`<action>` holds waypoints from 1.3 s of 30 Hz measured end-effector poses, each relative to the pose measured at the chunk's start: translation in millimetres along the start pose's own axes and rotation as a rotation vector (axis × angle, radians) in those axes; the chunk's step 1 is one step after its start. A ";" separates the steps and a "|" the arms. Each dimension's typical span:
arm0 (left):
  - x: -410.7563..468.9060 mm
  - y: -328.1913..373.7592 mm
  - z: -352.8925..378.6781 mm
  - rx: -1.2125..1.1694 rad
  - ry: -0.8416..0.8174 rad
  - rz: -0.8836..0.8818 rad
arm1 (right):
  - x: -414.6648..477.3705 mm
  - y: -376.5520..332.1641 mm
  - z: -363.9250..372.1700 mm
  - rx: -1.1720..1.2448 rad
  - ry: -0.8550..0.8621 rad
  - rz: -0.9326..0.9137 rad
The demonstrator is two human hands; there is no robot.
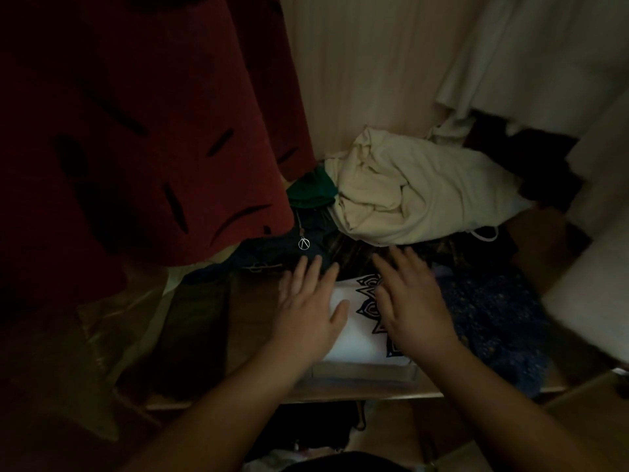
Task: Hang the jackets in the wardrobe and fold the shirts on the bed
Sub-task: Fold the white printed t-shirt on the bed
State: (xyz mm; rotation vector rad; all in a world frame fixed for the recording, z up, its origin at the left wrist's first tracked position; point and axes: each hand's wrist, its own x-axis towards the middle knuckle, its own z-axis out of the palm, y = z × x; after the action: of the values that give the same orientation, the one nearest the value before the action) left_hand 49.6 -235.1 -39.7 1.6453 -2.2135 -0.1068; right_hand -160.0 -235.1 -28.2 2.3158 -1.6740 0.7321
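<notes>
Though dim — white shirt under hands

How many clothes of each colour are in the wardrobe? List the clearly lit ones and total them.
Red: 1, hanging garment
Cream: 2, bundle, hanging cloth
Green: 1, small cloth
White: 1, folded shirt
Blue: 1, patterned cloth
Total: 6. Darker pieces are too dim to count.
</notes>
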 end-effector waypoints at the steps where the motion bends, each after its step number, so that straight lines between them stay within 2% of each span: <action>1: -5.0 -1.3 10.4 0.048 -0.048 0.025 | -7.7 -2.2 7.1 -0.060 -0.132 -0.016; 3: -15.8 -6.3 29.7 0.140 -0.130 0.037 | -27.8 -3.9 26.4 -0.097 -0.356 0.026; 4: -18.1 -8.6 35.1 0.159 -0.140 0.027 | -34.6 -2.1 35.4 -0.078 -0.394 0.053; 11: -12.4 -6.3 35.5 0.188 -0.139 0.017 | -31.5 3.7 41.0 -0.038 -0.382 0.091; 16: -6.8 1.3 18.8 0.153 -0.241 0.008 | -28.6 3.6 26.0 0.031 -0.403 0.101; 20: -15.1 28.0 -6.8 0.050 -0.170 0.001 | -40.0 4.9 -10.8 0.073 -0.273 0.120; 24: -50.3 75.5 -14.1 -0.087 -0.109 0.036 | -91.5 7.2 -60.4 0.095 -0.177 0.235; 28: -101.2 144.7 -7.2 -0.055 -0.082 0.118 | -168.4 14.7 -122.1 0.062 -0.087 0.311; 35: -200.4 286.7 19.8 -0.104 -0.135 0.192 | -340.3 43.4 -226.3 -0.014 -0.028 0.391; 39: -249.9 361.4 37.2 -0.108 -0.239 0.285 | -435.1 57.2 -270.1 -0.018 -0.003 0.520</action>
State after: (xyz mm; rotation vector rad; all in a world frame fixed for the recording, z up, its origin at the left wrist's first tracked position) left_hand -230.3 105.6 -35.8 1.3022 -2.5459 -0.3552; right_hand -392.6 224.7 -18.4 1.8736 -2.3020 0.7898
